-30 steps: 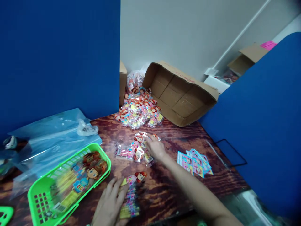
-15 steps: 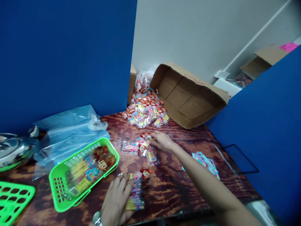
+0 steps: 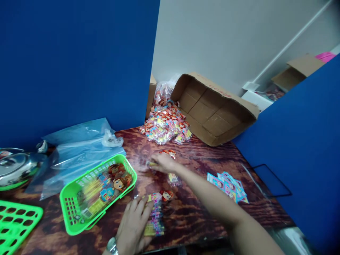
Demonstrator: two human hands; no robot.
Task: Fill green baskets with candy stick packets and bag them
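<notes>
My left hand (image 3: 134,223), with a watch at its wrist, is closed around the near end of a row of small clear packets (image 3: 155,219) that hold yellow sticks and doll-head cards. Farther off, my right hand (image 3: 163,163) pinches a similar packet, blurred by motion; my fingers hide part of it. Around that hand lie a few loose packets (image 3: 174,179) on the dark wood-patterned table (image 3: 196,216). At the back is a large heap of the same packets (image 3: 166,124).
A green basket (image 3: 98,194) with larger doll packets stands on the left, before clear plastic bags (image 3: 79,152) and a metal pot lid (image 3: 16,166). An open cardboard box (image 3: 215,109) lies tilted at the back. Printed cards (image 3: 228,186) lie on the right.
My right hand has moved left across the loose packets and now holds one, smeared by motion. More of the printed cards shows. My left hand stays on the row.
</notes>
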